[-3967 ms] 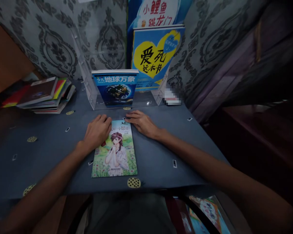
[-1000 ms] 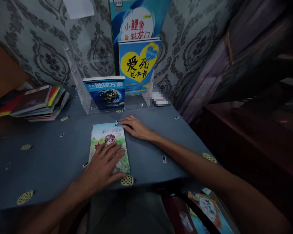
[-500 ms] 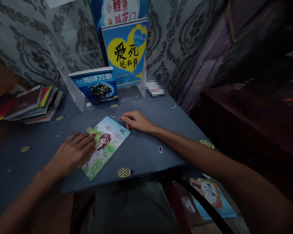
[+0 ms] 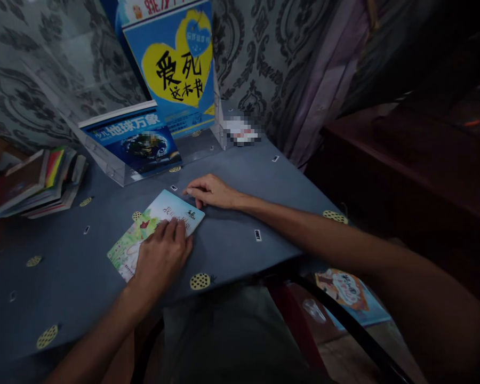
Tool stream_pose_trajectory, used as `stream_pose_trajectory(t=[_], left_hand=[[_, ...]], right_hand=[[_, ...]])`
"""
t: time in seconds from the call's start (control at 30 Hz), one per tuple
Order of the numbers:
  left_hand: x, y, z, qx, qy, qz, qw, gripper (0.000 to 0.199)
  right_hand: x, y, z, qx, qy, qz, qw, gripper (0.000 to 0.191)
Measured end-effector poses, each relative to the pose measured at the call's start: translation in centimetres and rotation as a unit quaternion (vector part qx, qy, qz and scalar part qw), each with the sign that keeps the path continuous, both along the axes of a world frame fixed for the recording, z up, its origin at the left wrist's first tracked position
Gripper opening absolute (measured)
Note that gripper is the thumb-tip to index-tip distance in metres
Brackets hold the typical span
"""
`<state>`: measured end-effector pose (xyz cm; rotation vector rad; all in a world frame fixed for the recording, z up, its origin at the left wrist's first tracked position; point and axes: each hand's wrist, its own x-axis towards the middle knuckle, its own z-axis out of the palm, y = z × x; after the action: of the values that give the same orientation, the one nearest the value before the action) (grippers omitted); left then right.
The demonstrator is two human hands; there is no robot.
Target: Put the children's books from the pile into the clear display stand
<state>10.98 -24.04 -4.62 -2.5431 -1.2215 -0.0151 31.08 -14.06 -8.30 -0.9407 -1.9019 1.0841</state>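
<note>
A person's left hand (image 4: 164, 250) lies palm down with fingers bent forward, while the right hand (image 4: 210, 191) curls loosely, its forearm (image 4: 304, 229) stretching in from the right.

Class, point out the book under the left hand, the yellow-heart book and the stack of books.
Partly covered book (image 4: 168, 201): head view, pale upper cover.
Yellow-heart book (image 4: 175, 79): head view, yellow heart.
Stack of books (image 4: 21, 178): head view, top book's cover.
</note>
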Motion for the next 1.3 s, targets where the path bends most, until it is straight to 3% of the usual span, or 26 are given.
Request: stream_pose_trajectory(t=[0.47, 0.8, 0.97, 1.13, 1.3], left_hand=[[0.0, 0.1, 0.1, 0.013, -0.018, 0.001, 1.000, 0.031], [-0.1, 0.1, -0.4, 0.053, -0.030, -0.024, 0.998, 0.032], [0.0, -0.2, -0.5, 0.030, -0.039, -0.025, 0.998, 0.036], [-3.1, 0.4, 0.9, -0.050, -0.079, -0.028, 0.995, 0.038], [-9.8, 0.6, 2.1, -0.135, -0.078, 0.023, 0.988, 0.046]], right_hand=[[0.4, -0.2, 0.2, -0.043, 0.120, -0.001, 0.992, 0.028], [0.8, -0.7, 1.0, -0.033, 0.098, 0.032, 0.994, 0.037], [0.8, -0.8, 0.8, -0.017, 0.004, 0.106, 0.994, 0.029], [1.0, -0.9, 0.9, 0.071, -0.126, 0.189, 0.971, 0.033], [1.0, -0.6, 0.7, 0.161, -0.183, 0.173, 0.954, 0.026]])
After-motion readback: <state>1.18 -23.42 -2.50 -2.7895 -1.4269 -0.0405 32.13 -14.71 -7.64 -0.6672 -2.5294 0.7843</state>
